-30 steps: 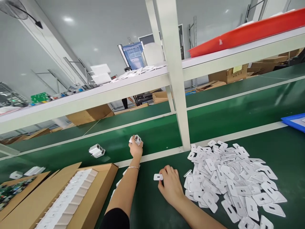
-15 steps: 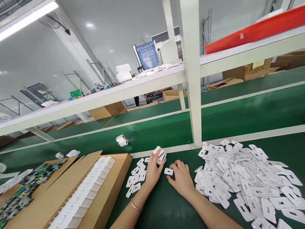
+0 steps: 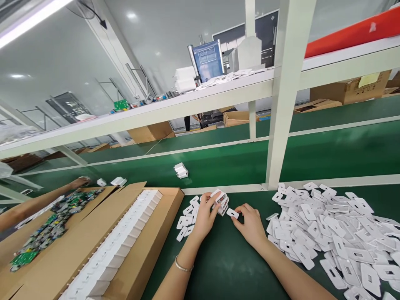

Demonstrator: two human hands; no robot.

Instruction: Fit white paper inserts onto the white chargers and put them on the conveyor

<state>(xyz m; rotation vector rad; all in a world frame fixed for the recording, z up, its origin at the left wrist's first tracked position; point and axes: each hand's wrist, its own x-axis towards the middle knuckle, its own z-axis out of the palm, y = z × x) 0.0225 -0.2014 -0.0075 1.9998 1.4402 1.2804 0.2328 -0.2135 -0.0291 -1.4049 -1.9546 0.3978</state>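
Observation:
My left hand (image 3: 204,214) grips a small white plastic charger housing (image 3: 223,201), tilted, its open side showing some inner parts. Between the thumb and fingers of my right hand (image 3: 252,225) is a flat white cover plate (image 3: 232,213) with a rectangular slot. The plate is close to the lower right edge of the housing; whether they touch I cannot tell. Beside my left hand lies a small group of loose white plates (image 3: 187,220), partly hidden by the hand. A large heap of similar plates (image 3: 325,233) spreads over the green table right of my right hand.
Left of me, a cardboard tray (image 3: 156,233) holds a row of white housings (image 3: 115,241). Circuit boards (image 3: 67,212) fill cardboard farther left, where another person's hand (image 3: 80,182) reaches in. A white adapter (image 3: 181,170) sits on the green conveyor (image 3: 225,162). A shelf post (image 3: 283,108) stands ahead.
My right hand has brought the cover plate nearer to the housing. Another person's arm has come into view at the left. The camera view has shifted.

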